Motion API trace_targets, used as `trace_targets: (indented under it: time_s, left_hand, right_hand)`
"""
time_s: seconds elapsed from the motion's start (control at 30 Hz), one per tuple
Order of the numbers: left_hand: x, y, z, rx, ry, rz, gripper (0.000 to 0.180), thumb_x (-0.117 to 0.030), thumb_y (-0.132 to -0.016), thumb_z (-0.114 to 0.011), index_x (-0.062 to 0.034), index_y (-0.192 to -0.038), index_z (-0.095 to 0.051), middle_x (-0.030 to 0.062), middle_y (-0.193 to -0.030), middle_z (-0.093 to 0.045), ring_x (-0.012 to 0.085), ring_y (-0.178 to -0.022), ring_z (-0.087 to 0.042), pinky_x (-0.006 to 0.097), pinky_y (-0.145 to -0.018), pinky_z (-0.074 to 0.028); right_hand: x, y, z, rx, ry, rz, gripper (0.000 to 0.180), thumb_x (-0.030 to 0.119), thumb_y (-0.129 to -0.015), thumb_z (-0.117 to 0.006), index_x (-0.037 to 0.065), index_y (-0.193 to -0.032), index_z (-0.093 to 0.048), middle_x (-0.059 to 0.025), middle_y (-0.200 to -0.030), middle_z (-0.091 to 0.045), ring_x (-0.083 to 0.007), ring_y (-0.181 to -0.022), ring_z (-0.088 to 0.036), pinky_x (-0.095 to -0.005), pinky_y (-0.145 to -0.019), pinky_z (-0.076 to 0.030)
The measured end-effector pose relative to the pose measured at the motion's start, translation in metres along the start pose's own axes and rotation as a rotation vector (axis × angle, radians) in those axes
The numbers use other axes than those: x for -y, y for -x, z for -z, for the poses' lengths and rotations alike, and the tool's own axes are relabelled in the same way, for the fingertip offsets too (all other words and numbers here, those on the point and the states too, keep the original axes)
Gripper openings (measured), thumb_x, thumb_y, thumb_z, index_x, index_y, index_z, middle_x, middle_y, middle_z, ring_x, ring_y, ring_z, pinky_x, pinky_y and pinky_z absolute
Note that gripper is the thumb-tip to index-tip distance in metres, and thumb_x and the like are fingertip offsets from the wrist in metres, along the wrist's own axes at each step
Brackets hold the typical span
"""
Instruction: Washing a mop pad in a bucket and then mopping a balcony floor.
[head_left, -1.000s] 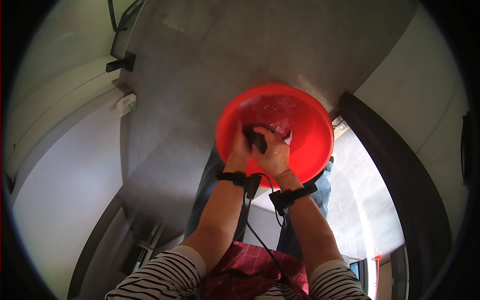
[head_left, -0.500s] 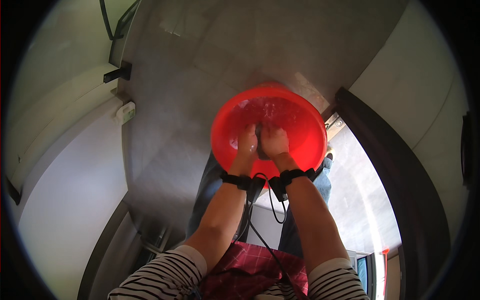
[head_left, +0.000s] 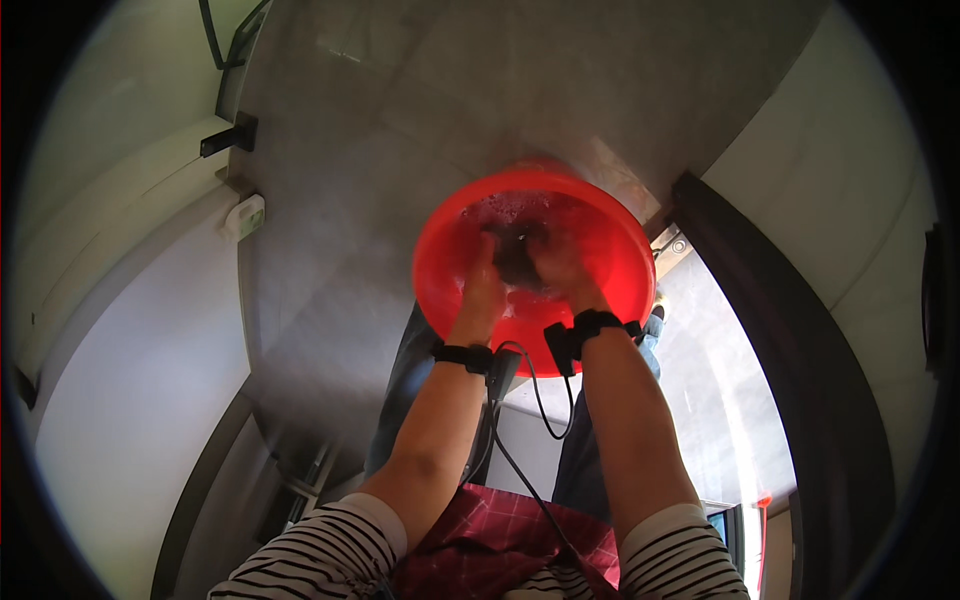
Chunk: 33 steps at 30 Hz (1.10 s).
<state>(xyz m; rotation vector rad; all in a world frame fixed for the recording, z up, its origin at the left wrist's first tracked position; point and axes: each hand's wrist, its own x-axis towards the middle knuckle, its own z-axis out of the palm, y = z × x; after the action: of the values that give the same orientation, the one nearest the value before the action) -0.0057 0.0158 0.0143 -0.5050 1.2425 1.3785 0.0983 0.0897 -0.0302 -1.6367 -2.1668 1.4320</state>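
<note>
head view: both hands down in a red basin, working a dark wet item.

nearest the lens, striped sleeves (head_left: 320, 550) and a red checked apron (head_left: 490, 545); black wrist bands (head_left: 463, 355) with a cable hang off both forearms. the left hand (head_left: 482, 285) and right hand (head_left: 562, 268) are inside the red basin (head_left: 440, 290), fingers curled and pressed onto a dark cloth-like item (head_left: 517, 255) between them. it lies straight ahead of both hands, equally near to each, at the basin's middle in foamy water; i cannot tell its long axis. beyond lies a grey floor (head_left: 400, 120); far left, a small white fitting (head_left: 245, 215) on the wall. no labels or signs can be made out.
</note>
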Motion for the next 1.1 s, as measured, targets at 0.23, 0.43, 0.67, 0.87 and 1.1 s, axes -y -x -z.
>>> trace_targets:
  time_s: [0.23,0.43,0.67,0.87,1.1]
  left_hand:
    - [0.002,-0.006,0.024,-0.021,0.126,0.083,0.040,-0.041,-0.093,-0.042,-0.0066,-0.110,-0.054,0.0075,-0.108,-0.059,0.0221,-0.098,-0.057,0.035,-0.082,-0.047]
    - [0.012,-0.003,0.026,0.068,0.235,0.034,0.035,-0.036,-0.093,-0.042,-0.0058,-0.105,-0.055,0.0066,-0.102,-0.060,0.0214,-0.094,-0.057,0.033,-0.078,-0.047]
    - [0.011,-0.002,-0.007,-0.153,-0.791,-0.301,0.030,-0.025,-0.091,-0.043,-0.0002,-0.092,-0.060,0.0081,-0.087,-0.061,0.0150,-0.081,-0.057,0.032,-0.066,-0.047]
    - [-0.007,-0.003,0.027,-0.006,-1.463,-0.047,0.027,-0.020,-0.091,-0.045,0.0004,-0.105,-0.057,0.0069,-0.100,-0.059,0.0174,-0.089,-0.056,0.034,-0.075,-0.047]
    - [0.010,0.009,-0.021,-0.072,-0.577,-0.142,0.035,-0.015,-0.090,-0.045,0.0013,-0.121,-0.047,0.0100,-0.109,-0.057,0.0173,-0.100,-0.054,0.032,-0.086,-0.044]
  right_hand:
    - [0.112,0.036,0.042,0.161,-0.398,-0.006,0.037,0.017,-0.074,-0.064,0.007,-0.109,-0.056,-0.0170,-0.088,-0.064,-0.0317,-0.086,-0.063,-0.0370,-0.077,-0.050]
    - [0.114,0.027,0.040,0.292,-0.364,-0.126,0.026,0.028,-0.082,-0.054,0.007,-0.096,-0.062,-0.0179,-0.084,-0.064,-0.0369,-0.080,-0.062,-0.0427,-0.073,-0.050]
    - [0.037,-0.003,0.008,0.260,0.276,-0.118,0.039,0.035,-0.087,-0.036,0.006,-0.091,-0.062,-0.0211,-0.089,-0.063,-0.0399,-0.083,-0.060,-0.0470,-0.075,-0.049]
    - [0.132,0.030,0.041,0.294,0.081,-0.171,0.030,0.027,-0.089,-0.041,0.003,-0.091,-0.057,-0.0252,-0.085,-0.060,-0.0416,-0.079,-0.060,-0.0491,-0.071,-0.049]
    - [0.014,-0.005,0.022,0.114,0.474,0.031,0.023,0.023,-0.085,-0.045,0.005,-0.095,-0.056,-0.0175,-0.084,-0.059,-0.0365,-0.074,-0.061,-0.0498,-0.068,-0.049]
